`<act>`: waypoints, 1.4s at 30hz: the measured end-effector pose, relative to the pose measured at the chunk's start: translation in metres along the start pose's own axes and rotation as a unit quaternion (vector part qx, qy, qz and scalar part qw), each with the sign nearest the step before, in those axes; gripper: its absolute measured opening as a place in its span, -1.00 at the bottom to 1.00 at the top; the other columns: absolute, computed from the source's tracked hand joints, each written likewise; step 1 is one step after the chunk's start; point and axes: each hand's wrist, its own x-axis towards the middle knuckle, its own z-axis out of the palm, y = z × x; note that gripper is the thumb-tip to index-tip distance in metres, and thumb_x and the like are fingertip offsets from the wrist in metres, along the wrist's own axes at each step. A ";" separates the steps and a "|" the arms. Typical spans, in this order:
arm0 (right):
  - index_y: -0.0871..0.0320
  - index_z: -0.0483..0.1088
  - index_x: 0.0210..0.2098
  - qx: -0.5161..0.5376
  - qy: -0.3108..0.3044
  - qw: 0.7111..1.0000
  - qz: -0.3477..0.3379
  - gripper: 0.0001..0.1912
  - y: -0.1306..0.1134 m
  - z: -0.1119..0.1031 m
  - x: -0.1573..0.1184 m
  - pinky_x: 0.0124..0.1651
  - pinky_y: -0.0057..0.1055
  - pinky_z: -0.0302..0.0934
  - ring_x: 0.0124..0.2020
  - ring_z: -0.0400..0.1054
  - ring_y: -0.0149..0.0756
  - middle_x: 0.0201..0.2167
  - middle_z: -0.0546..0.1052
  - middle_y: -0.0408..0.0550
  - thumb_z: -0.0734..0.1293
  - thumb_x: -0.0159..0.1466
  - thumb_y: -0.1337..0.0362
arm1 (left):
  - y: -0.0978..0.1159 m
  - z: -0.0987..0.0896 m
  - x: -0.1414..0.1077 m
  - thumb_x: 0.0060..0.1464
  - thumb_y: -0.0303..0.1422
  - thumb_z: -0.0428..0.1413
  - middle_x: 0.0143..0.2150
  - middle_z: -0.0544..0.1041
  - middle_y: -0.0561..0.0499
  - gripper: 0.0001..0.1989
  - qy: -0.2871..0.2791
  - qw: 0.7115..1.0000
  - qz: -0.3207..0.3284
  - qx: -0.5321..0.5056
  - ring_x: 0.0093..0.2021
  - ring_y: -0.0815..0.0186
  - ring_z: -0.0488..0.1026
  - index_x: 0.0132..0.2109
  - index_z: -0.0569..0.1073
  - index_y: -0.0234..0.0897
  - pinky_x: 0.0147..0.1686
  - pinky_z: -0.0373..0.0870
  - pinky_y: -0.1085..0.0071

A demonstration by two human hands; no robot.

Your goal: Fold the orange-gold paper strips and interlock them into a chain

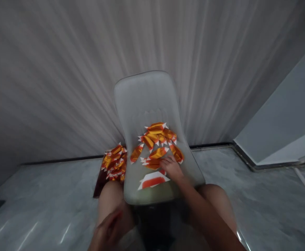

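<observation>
Several folded gold, orange and white paper pieces point(156, 128) lie scattered over the seat of a grey chair point(147, 94). My right hand point(171, 166) is over the seat, its fingertips at the right end of a gold piece point(152, 164); the fingers are bent together, and blur hides whether they grip it. Nearest the seat's front edge is a white piece with a red-orange middle point(154, 180), just below that hand. My left hand point(109, 225) is low at the left above my thigh, blurred, and what its fingers hold, if anything, cannot be made out.
A dark red box point(98, 184) heaped with similar gold folded pieces point(114, 162) stands left of the chair, by my left knee. Behind the chair hangs a grey pleated curtain point(152, 38). Grey marble floor point(63, 195) surrounds it, with a pale wall point(288, 104) at the right.
</observation>
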 end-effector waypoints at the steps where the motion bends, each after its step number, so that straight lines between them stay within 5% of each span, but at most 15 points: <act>1: 0.08 0.53 -0.22 -0.007 0.004 1.000 -0.015 -0.80 -0.003 -0.001 -0.001 0.20 -0.27 0.14 -0.18 0.43 -0.26 -0.32 0.61 -0.09 0.29 0.34 0.45 | 0.001 0.001 -0.001 0.21 -0.19 0.10 -0.03 0.67 -0.06 -0.69 0.007 1.000 0.007 0.000 -0.08 0.20 0.64 0.00 0.60 -0.17 -0.09 0.59 0.46; 7: 0.11 0.52 -0.22 -0.004 0.078 0.997 0.023 -0.79 -0.016 -0.001 -0.023 0.15 -0.21 0.13 -0.25 0.40 -0.22 -0.39 0.56 -0.07 0.24 0.40 0.40 | 0.020 -0.001 -0.009 0.21 -0.23 0.08 -0.06 0.68 -0.04 -0.72 0.057 0.998 0.017 -0.008 -0.10 0.22 0.65 -0.04 0.62 -0.17 -0.08 0.58 0.48; 12: 0.18 0.53 -0.04 -0.012 0.097 0.994 0.037 -0.73 -0.010 0.001 -0.046 0.03 -0.19 0.23 -0.15 0.41 -0.12 -0.21 0.59 0.07 0.21 0.41 0.36 | 0.024 -0.005 -0.014 0.22 -0.26 0.04 -0.05 0.67 -0.08 -0.69 0.064 0.997 0.007 -0.036 -0.07 0.22 0.64 -0.02 0.60 -0.20 -0.06 0.57 0.45; 16: 0.17 0.53 -0.04 -0.008 0.052 0.998 0.035 -0.67 -0.014 -0.003 -0.049 0.11 -0.20 0.24 -0.07 0.44 -0.13 -0.09 0.60 0.08 0.16 0.39 0.43 | 0.013 0.000 -0.014 0.19 -0.25 0.05 -0.06 0.67 -0.08 -0.68 0.065 0.996 -0.006 -0.064 -0.06 0.18 0.64 -0.02 0.61 -0.18 -0.05 0.59 0.37; 23: 0.14 0.52 0.00 -0.037 -0.028 0.996 0.075 -0.68 -0.035 -0.001 -0.023 0.31 -0.08 0.02 -0.10 0.47 -0.10 -0.17 0.63 0.08 0.22 0.36 0.45 | 0.007 0.019 -0.003 0.19 -0.25 0.05 0.00 0.65 -0.05 -0.67 0.046 0.991 -0.026 -0.120 -0.01 0.15 0.62 0.01 0.60 -0.19 0.00 0.57 0.32; 26: 0.12 0.55 -0.09 -0.039 -0.056 0.994 0.088 -0.75 -0.038 0.006 -0.016 0.28 -0.06 0.06 -0.17 0.48 -0.12 -0.29 0.64 0.05 0.24 0.38 0.37 | 0.004 0.026 -0.002 0.23 -0.23 0.01 0.01 0.65 -0.06 -0.65 0.052 0.989 -0.048 -0.126 0.01 0.15 0.60 0.03 0.58 -0.20 0.05 0.55 0.27; 29: 0.12 0.56 -0.08 -0.021 -0.078 0.992 0.092 -0.75 -0.036 0.011 -0.013 0.21 -0.11 0.19 -0.09 0.49 -0.14 -0.17 0.64 0.06 0.25 0.39 0.29 | -0.002 0.029 -0.004 0.26 -0.22 -0.02 0.06 0.63 -0.07 -0.63 0.072 0.986 -0.066 -0.135 0.05 0.15 0.58 0.06 0.56 -0.23 0.08 0.52 0.23; 33: 0.25 0.46 0.12 0.007 -0.095 0.991 0.097 -0.57 -0.026 0.012 -0.013 0.17 -0.13 0.30 0.12 0.41 -0.05 0.11 0.53 0.23 0.32 0.32 0.21 | -0.011 0.030 -0.007 0.28 -0.20 -0.02 0.05 0.63 -0.06 -0.63 0.089 0.984 -0.068 -0.137 0.05 0.16 0.57 0.04 0.56 -0.22 0.10 0.50 0.23; 42: 0.22 0.41 0.18 0.041 -0.072 0.989 0.121 -0.50 -0.018 -0.003 -0.008 0.19 -0.06 0.30 0.13 0.42 -0.04 0.10 0.53 0.21 0.31 0.32 0.12 | -0.017 0.036 -0.006 0.29 -0.23 0.00 0.00 0.64 -0.04 -0.69 0.114 0.982 -0.045 -0.142 0.00 0.18 0.59 0.01 0.56 -0.20 0.05 0.52 0.27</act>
